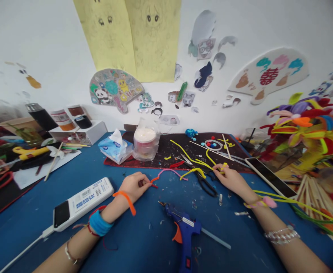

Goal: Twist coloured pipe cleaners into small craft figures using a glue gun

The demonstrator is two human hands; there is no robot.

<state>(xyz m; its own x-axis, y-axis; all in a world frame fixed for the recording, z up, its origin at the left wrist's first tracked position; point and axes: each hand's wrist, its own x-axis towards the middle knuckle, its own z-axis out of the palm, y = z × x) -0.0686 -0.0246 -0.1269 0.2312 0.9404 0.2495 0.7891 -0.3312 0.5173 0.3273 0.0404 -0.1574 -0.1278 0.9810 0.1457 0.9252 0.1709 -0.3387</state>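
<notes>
My left hand [135, 187] is closed in a pinch on an orange-red pipe cleaner [155, 179] just above the blue table. A pink-purple pipe cleaner [169, 170] curves from its end toward the right; whether the two are joined I cannot tell. My right hand [231, 180] has its fingers closed on a yellow pipe cleaner [208, 165], partly hidden by the fingers. Beside that hand lie black-handled scissors [207, 186] with a bent yellow pipe cleaner [194, 171] across them. A blue glue gun [185, 231] with an orange trigger lies between my arms.
At left are a white power bank [83, 204] with a cable and a tissue pack [115, 147]. A bagged tub [146, 140] stands on the dark mat [166, 151]. At right lie a phone [270, 177], wooden sticks [311, 204] and a bunch of colourful pipe cleaners [311, 129].
</notes>
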